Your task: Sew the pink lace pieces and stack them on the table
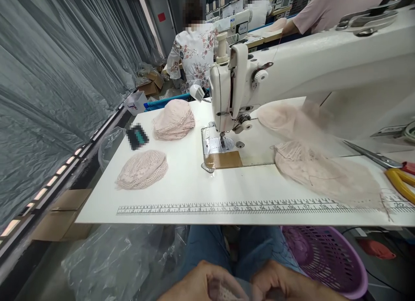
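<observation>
My left hand [202, 281] is at the bottom edge above my lap, its fingers closed on a pale pink lace piece [225, 292]. Close beside it, my right hand [285, 280] has curled fingers and pinches the sheer edge of the same piece. Most of that piece is cut off by the frame. Above them on the table stands a white sewing machine [223, 93], with no fabric under its presser foot [222, 141]. To its left lie a stack of pink lace cups [175, 119] and a smaller lace pile [142, 170].
Loose sheer pink fabric [327, 175] lies right of the needle plate, near yellow-handled scissors [400, 177]. A printed ruler [207, 209] runs along the table's front edge. A purple basket [343, 262] stands below right. People [194, 54] sit at machines beyond.
</observation>
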Motion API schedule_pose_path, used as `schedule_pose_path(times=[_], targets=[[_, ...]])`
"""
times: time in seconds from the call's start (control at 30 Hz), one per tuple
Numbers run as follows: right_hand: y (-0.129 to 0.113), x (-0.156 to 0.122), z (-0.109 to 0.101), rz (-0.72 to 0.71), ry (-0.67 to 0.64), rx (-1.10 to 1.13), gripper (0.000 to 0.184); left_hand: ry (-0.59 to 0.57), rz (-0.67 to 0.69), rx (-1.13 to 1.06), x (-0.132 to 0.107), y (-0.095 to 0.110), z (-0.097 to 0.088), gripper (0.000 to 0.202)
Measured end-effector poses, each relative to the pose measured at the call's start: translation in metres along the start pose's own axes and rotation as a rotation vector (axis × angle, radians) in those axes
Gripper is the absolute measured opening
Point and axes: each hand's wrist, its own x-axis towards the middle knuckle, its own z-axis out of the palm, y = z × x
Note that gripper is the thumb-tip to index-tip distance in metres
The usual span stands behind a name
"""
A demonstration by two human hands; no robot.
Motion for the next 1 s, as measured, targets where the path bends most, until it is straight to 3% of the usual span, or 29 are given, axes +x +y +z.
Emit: schedule_pose_path(times=[0.1, 0.23, 0.43, 0.6, 1.0], targets=[[0.001, 0.005, -0.008, -0.027, -0.067, 0.004, 0.054, 0.143, -0.038, -0.106, -0.003, 0.003, 0.0, 0.05], [0.006, 0.01, -0.018, -0.069, -0.146, 0.002, 0.045, -0.007, 0.046, -0.237, 0.003, 0.005, -0.002, 0.047], [0.013, 0.014, -0.028, -0.081, -0.207, 0.001, 0.04, 0.028, -0.033, -0.453, 0.005, -0.005, -0.004, 0.046], [0.015, 0.017, -0.028, -0.069, -0.171, 0.026, 0.043, -0.053, 0.02, -0.553, 0.002, 0.007, 0.002, 0.045], [0.009, 0.016, -0.016, -0.039, -0.104, 0.121, 0.041, 0.051, 0.003, -0.503, -0.008, 0.006, -0.008, 0.055]])
